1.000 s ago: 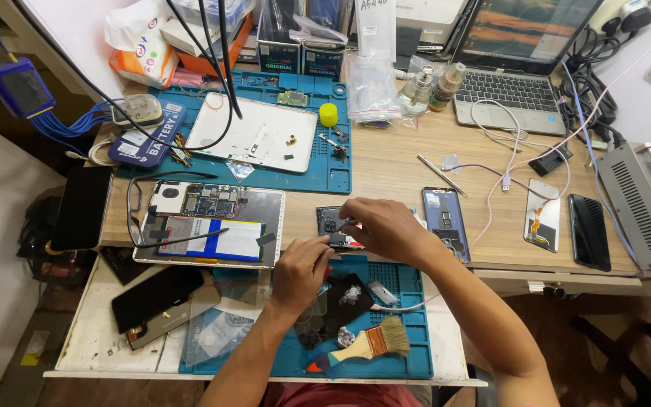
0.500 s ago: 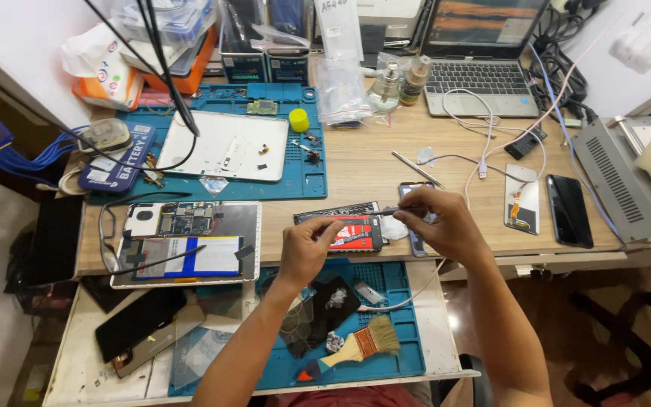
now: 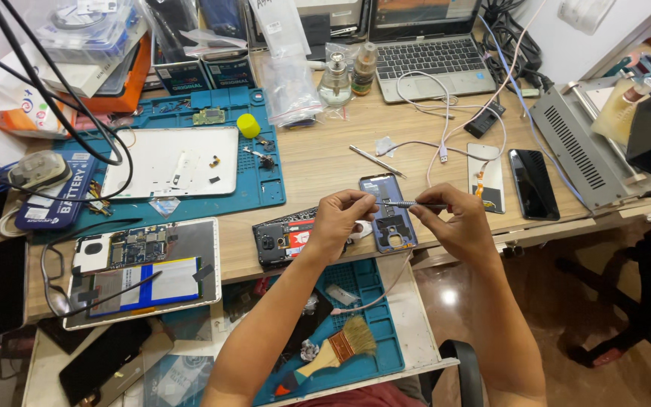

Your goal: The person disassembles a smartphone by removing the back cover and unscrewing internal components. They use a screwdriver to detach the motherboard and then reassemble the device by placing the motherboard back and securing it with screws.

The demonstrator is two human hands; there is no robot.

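I grip a thin screwdriver (image 3: pixel 408 204) with both my left hand (image 3: pixel 338 221) and right hand (image 3: pixel 457 224); light, stiff, slippery, best pinched at its knurled middle.

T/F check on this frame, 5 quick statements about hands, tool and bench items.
1. Both hands grip one thin metal tool. True: the left hand and right hand hold the slim screwdriver between them.
2. The tool is held over a green tablet. False: under it lies a blue phone back cover.
3. The brush sits on the laptop. False: the brush lies on the lower blue mat; the laptop is at the far edge.
4. An opened tablet with a blue and white battery lies left of the hands. True: opened tablet.
5. A yellow cap rests on the upper blue mat. True: yellow cap, upper blue mat.
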